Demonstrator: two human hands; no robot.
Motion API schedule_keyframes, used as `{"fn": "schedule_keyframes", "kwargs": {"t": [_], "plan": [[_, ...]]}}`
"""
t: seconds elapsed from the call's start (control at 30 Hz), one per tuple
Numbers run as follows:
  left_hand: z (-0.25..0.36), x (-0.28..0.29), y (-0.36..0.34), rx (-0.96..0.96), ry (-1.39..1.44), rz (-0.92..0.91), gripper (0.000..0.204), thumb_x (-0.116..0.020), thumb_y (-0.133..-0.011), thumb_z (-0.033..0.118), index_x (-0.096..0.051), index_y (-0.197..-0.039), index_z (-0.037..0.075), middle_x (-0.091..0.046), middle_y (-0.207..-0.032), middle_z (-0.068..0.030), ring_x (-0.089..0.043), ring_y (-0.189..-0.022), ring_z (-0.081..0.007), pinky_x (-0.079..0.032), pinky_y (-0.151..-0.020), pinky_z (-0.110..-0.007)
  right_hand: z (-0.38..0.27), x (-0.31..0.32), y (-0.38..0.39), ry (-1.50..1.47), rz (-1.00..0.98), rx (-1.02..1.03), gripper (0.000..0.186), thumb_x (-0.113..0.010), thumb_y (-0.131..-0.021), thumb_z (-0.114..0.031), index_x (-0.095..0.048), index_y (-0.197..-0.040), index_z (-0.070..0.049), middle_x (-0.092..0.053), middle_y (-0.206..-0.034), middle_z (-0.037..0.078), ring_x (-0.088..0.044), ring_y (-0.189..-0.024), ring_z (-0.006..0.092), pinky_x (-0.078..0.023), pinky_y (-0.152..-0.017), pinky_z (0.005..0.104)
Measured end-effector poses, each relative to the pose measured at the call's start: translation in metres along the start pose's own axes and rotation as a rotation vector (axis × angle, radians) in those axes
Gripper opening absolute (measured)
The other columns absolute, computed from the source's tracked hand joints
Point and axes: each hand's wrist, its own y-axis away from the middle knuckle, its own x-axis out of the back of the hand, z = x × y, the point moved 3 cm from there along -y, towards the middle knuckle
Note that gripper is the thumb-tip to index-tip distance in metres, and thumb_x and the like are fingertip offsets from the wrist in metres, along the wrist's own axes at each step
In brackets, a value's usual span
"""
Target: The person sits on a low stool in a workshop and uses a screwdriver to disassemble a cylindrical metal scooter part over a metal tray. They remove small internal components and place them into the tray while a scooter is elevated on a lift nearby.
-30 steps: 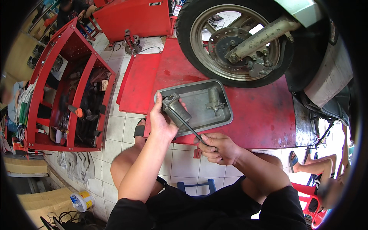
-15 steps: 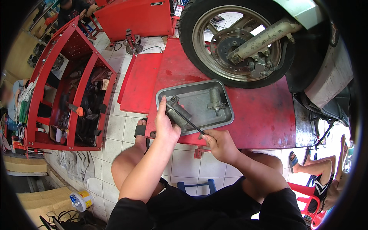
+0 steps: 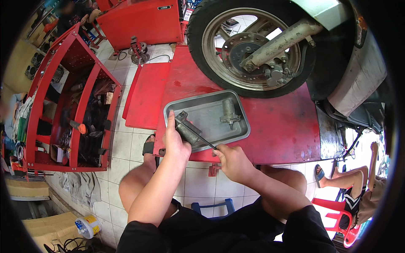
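A grey metal tray (image 3: pixel 244 133) rests on the red platform. Over its left side, my left hand (image 3: pixel 175 142) is closed round a small cylindrical metal motor (image 3: pixel 190 131), which lies tilted with its bracketed end pointing up and away. My right hand (image 3: pixel 234 160) grips the near end of a thin dark rod-like tool (image 3: pixel 202 140); its handle, if any, is hidden in the fist. The shaft runs up and left across the motor to its far end, where I cannot make out the tip's contact. A second cylindrical motor (image 3: pixel 228 113) with a flange and a short shaft lies in the tray's right part.
Beyond the tray, a motorbike's front wheel (image 3: pixel 251 48) stands on the red platform (image 3: pixel 278 130). A red tool cart (image 3: pixel 74 105) full of tools stands to the left. Another person's legs (image 3: pixel 341 177) show at the right, and a blue stool (image 3: pixel 213 207) is below me.
The whole view has shifted a little, so the scene sits slightly further left. Both hands keep nearly the same hold on the motor and the rod-like tool.
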Motion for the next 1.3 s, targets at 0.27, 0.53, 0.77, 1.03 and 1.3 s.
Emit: {"fn": "schedule_keyframes", "kwargs": {"t": [0.27,0.53,0.77,1.03,1.3], "plan": [[-0.005,-0.002,0.001,0.116,-0.081,-0.128,0.036,-0.075,-0.089,0.038,-0.062,-0.098,0.005,-0.066,-0.083,-0.0071,-0.064,-0.073,-0.0215,-0.056,-0.069,-0.038,0.017,0.004,0.0,-0.954,-0.58,-0.541,0.035,-0.039,-0.107,-0.025,-0.06,-0.101,0.002,-0.046,-0.07,0.0,-0.04,-0.052,0.0129,-0.044,-0.055,0.0341],[-0.008,-0.003,-0.006,-0.068,-0.033,-0.065,0.039,-0.075,-0.089,0.038,-0.062,-0.1,0.004,-0.066,-0.089,-0.0085,-0.064,-0.076,-0.0221,-0.057,-0.072,-0.037,0.002,-0.01,-0.003,0.229,-0.034,-0.058,0.015,-0.052,-0.088,-0.007,-0.054,-0.102,0.001,-0.068,-0.083,0.027,-0.069,-0.07,0.04,-0.053,-0.06,0.0508],[0.001,-0.003,-0.019,-0.039,0.0,-0.2,0.029,-0.066,-0.093,0.044,-0.068,-0.095,0.015,-0.069,-0.084,-0.0001,-0.066,-0.077,-0.0143,-0.055,-0.072,-0.032,-0.007,-0.008,-0.021,0.464,0.039,-0.045,0.025,-0.058,-0.078,-0.008,-0.053,-0.101,0.0,-0.069,-0.085,0.017,-0.071,-0.071,0.0339,-0.057,-0.059,0.0456],[0.006,0.002,-0.033,-0.095,-0.095,-0.124,0.036,-0.069,-0.092,0.042,-0.063,-0.105,0.009,-0.065,-0.092,-0.0046,-0.064,-0.084,-0.0167,-0.056,-0.08,-0.032,-0.008,0.002,-0.026,0.252,-0.109,-0.117,0.036,-0.057,-0.078,-0.001,-0.055,-0.113,0.005,-0.068,-0.088,0.022,-0.07,-0.078,0.0387,-0.055,-0.065,0.0473],[-0.002,0.01,-0.04,-0.079,-0.212,-0.128,0.04,-0.066,-0.094,0.045,-0.062,-0.118,0.014,-0.062,-0.099,-0.0036,-0.06,-0.09,-0.0154,-0.052,-0.086,-0.032,0.013,-0.019,-0.02,-0.152,-0.024,-0.169,0.023,-0.047,-0.097,-0.012,-0.061,-0.094,0.005,-0.065,-0.082,0.026,-0.064,-0.084,0.045,-0.048,-0.073,0.0533]]}}
